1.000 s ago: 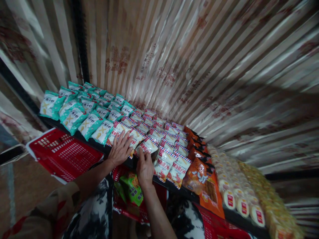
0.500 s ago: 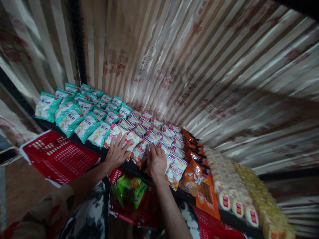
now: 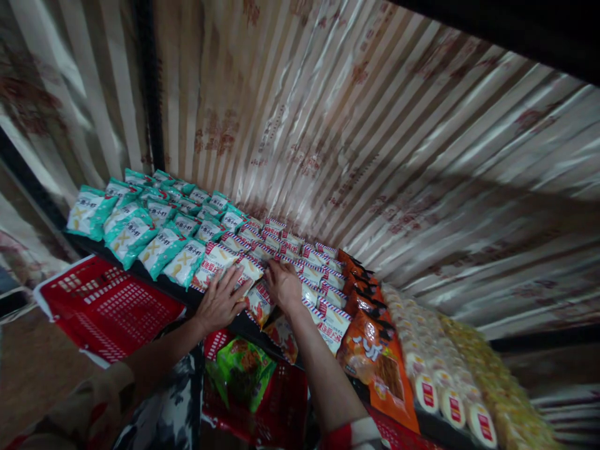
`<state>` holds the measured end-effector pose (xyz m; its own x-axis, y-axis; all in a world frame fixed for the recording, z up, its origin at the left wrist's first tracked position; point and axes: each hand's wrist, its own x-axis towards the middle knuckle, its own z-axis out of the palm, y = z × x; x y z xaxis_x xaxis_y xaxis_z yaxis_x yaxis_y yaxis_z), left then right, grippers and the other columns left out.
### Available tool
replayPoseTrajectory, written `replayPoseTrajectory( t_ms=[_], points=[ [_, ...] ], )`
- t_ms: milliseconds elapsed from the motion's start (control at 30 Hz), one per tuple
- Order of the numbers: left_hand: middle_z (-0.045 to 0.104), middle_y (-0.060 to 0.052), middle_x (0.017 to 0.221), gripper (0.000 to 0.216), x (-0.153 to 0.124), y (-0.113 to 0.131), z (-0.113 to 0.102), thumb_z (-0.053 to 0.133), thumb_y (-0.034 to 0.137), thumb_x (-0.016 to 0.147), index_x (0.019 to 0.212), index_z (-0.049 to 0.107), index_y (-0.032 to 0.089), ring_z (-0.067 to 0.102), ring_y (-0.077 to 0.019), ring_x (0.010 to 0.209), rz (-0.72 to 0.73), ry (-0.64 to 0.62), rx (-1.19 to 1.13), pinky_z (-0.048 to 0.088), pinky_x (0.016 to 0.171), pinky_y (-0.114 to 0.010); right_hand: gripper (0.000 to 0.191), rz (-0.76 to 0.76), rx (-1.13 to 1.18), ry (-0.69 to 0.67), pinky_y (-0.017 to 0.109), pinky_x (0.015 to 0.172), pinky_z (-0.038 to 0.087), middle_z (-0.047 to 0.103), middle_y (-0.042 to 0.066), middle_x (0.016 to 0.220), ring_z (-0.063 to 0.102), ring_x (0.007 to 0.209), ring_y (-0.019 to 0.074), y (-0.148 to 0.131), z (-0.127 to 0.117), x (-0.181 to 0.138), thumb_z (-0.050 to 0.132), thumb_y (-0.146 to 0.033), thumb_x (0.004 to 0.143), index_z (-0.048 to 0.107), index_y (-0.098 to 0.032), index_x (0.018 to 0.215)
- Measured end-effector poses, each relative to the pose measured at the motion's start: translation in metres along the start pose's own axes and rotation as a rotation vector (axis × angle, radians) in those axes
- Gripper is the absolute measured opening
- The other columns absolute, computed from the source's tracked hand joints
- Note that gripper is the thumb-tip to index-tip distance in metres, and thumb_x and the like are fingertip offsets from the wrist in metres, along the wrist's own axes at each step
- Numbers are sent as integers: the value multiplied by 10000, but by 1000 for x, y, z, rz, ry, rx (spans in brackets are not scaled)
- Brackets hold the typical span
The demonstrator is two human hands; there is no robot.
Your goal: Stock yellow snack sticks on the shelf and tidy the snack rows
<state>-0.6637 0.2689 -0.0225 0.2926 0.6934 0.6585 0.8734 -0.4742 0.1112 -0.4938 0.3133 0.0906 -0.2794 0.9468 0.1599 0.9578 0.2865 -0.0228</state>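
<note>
My left hand (image 3: 221, 303) lies with its fingers spread on the front white snack bags (image 3: 216, 262), which have red lettering and a striped edge. My right hand (image 3: 284, 286) is closed, fingers curled down at the top edge of a snack bag (image 3: 259, 304) in the same group. Its fingertips are partly hidden among the bags. Below the right wrist, another bag (image 3: 283, 334) leans at the shelf's front edge, partly covered by the forearm. Teal snack bags (image 3: 132, 234) stand in rows left of my hands.
Orange bags (image 3: 363, 344), round white packs (image 3: 427, 390) and yellow packs (image 3: 506, 400) line the dark shelf to the right. Beneath it are a red basket (image 3: 112, 300) and a green bag (image 3: 244, 369) in another red basket. A pleated, printed sheet (image 3: 304, 125) hangs behind.
My right hand has moved up and back from the front row to the top edge of a bag. The bag below the wrist shows more now. My left hand stays on the bags.
</note>
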Motion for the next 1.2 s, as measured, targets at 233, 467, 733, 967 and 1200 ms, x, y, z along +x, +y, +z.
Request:
replayPoseTrajectory(
  t_ms=[233, 467, 733, 967, 1200],
  points=[
    [325, -114, 1478, 529, 4, 4, 1, 497, 446, 883, 1377, 429, 265, 220, -282, 1393, 0, -11, -22, 141, 1129, -499, 410, 14, -76, 12, 334, 900, 360, 680, 96, 1036, 535, 1026, 227, -16, 2, 17, 303, -388, 958, 565, -183, 1198],
    [317, -117, 1482, 449, 13, 10, 4, 492, 443, 878, 1270, 549, 232, 210, -289, 1395, 5, -32, -29, 129, 1138, -496, 414, 93, -94, -8, 337, 838, 376, 692, 115, 946, 553, 999, 234, -27, 4, 20, 296, -381, 959, 549, -158, 1199],
    [353, -109, 1466, 448, 14, 13, 5, 485, 445, 878, 1274, 540, 243, 217, -279, 1393, 9, -56, -39, 122, 1140, -496, 407, 36, -27, 36, 296, 839, 375, 701, 79, 928, 533, 1001, 215, -24, 13, 18, 277, -391, 963, 603, -203, 1120],
    [324, -119, 1480, 536, 14, 12, 7, 490, 559, 843, 1282, 528, 254, 231, -290, 1387, 20, -89, -44, 130, 1130, -500, 393, -13, -9, 48, 284, 865, 371, 704, 65, 925, 528, 990, 202, -21, 14, 21, 294, -347, 961, 576, -201, 1192],
    [319, -105, 1484, 591, 14, 11, 8, 495, 585, 831, 1332, 480, 272, 228, -295, 1386, 21, -93, -40, 126, 1126, -503, 369, -90, -34, 17, 303, 907, 343, 700, 58, 976, 549, 964, 195, -11, 13, 25, 325, -382, 953, 610, -216, 1119]
  ],
)
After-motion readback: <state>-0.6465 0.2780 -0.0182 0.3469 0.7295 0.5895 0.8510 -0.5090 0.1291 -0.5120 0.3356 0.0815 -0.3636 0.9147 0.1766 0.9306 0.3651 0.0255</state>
